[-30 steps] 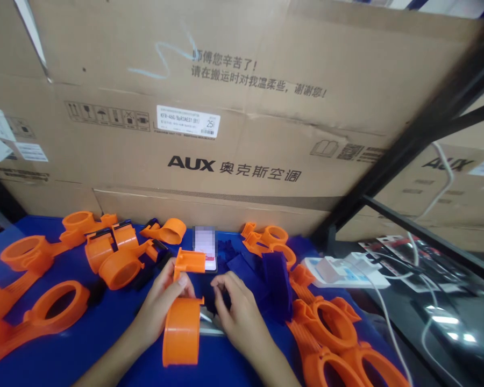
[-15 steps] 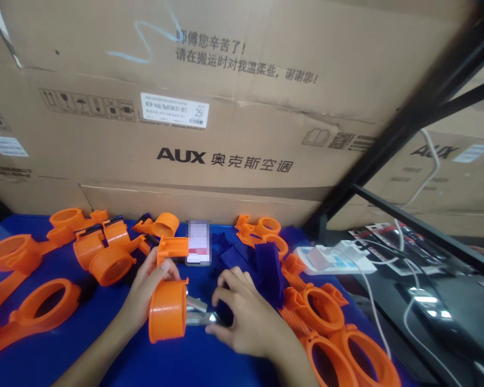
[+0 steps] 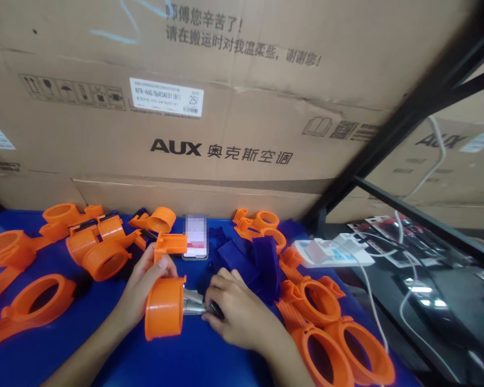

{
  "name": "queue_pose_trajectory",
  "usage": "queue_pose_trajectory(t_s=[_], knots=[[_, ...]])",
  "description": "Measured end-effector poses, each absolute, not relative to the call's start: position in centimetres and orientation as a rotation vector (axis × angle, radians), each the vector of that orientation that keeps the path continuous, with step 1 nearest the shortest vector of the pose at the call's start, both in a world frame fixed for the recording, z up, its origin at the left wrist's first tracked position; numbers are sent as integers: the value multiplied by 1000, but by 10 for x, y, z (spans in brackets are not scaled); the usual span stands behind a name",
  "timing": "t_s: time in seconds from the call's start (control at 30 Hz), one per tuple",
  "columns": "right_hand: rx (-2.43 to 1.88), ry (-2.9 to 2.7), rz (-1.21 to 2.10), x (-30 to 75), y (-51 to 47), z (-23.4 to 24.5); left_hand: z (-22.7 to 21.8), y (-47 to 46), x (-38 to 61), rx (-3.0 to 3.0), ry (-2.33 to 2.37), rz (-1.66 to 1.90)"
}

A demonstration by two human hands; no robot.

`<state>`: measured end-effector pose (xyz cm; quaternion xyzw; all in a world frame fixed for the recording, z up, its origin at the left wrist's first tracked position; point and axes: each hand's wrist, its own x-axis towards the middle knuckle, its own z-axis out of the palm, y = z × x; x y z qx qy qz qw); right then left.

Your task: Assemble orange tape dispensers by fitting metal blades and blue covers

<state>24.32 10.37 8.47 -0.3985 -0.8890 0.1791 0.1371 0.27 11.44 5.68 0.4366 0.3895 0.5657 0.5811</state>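
Observation:
My left hand [image 3: 149, 285] is closed around the narrow part of an orange plastic tape dispenser [image 3: 164, 309], its wide ring toward me. My right hand [image 3: 237, 309] grips the dark handles of a metal-jawed tool [image 3: 193, 302] that looks like pliers. The jaws reach to the right side of the ring; their tips are hidden behind it. Just beyond my hands, a phone [image 3: 196, 236] rests on the blue surface. Dark blue pieces [image 3: 237, 263] lie in a heap past my right hand.
More orange dispensers [image 3: 108, 260] lie to the left, some with black parts, and others [image 3: 318, 301] to the right. A large cardboard box [image 3: 226, 118] stands behind. A white power strip [image 3: 331, 252] with cables and a black rack post [image 3: 387, 140] are at the right.
The right hand has closed further around the handles, and the tool's jaws have come closer together. The left hand still holds the dispenser. The view has shifted slightly.

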Motion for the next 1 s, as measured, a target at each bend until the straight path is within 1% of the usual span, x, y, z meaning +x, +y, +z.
queue_pose_trajectory(t_s=[0.17, 0.27, 0.43, 0.63, 1.0], knots=[[-1094, -2519, 607, 245, 103, 90, 59, 114, 4, 1023, 923, 1327], [-1079, -2363, 715, 245, 100, 94, 58, 115, 5, 1011, 951, 1324], [-1118, -1989, 1053, 238, 97, 92, 49, 115, 7, 1070, 963, 1231], [-1104, -1719, 902, 231, 101, 91, 46, 109, 13, 1179, 955, 1140], [-1081, -1612, 945, 231, 103, 83, 56, 103, 20, 1163, 907, 1111]])
